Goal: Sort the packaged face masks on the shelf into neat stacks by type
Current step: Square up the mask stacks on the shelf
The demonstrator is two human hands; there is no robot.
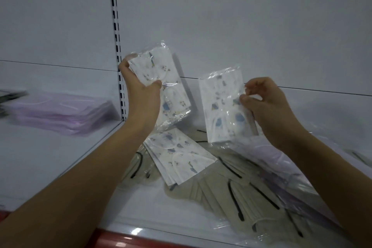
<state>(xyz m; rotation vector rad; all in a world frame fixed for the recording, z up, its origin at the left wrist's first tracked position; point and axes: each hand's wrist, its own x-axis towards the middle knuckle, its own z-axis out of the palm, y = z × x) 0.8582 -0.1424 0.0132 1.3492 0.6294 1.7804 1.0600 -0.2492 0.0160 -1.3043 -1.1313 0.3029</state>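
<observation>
We see a white shelf (50, 159) with a red front edge (124, 240) under dim, even light. Behind it stands a plain white back panel (241, 16), split by a slotted upright (116, 32).

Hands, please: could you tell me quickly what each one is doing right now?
Left hand: grips a printed mask pack.
Right hand: pinches a second printed mask pack.

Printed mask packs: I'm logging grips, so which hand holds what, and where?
The left hand grips a printed mask pack near its top; the right hand pinches another printed pack at its right edge.
</observation>
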